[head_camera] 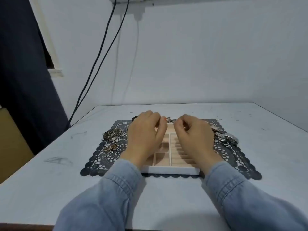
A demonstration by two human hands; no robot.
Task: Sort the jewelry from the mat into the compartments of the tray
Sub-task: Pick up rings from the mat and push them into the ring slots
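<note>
The left hand (146,135) hovers over the far left part of the tray, its grip curled in with the thumb close against the forefinger. A tiny reddish speck (164,119) shows at the fingertips, but I cannot tell whether it is pinched there. The right hand (193,135) hangs just beside it over the far right part, its grip curled the same way, and I cannot tell whether it holds anything. Both wrists come out of light denim sleeves (116,189).

Beneath them the tray (170,171) has a white wall and pinkish-beige lining, with square compartments on its left half and a column of ribbed slots on its right. It sits in the middle of a black lace mat (100,162).

The jewelry lies on the mat around the tray:
- a tangle of chains and rings (113,135) to the left, with a smaller heap (110,148) nearer the person
- metal wristwatches (226,137) to the right
- a few small pieces (170,120) just beyond the far edge

The mat lies on a pale, scuffed worktop (50,147). Dark cables (100,55) run down the wall behind.
</note>
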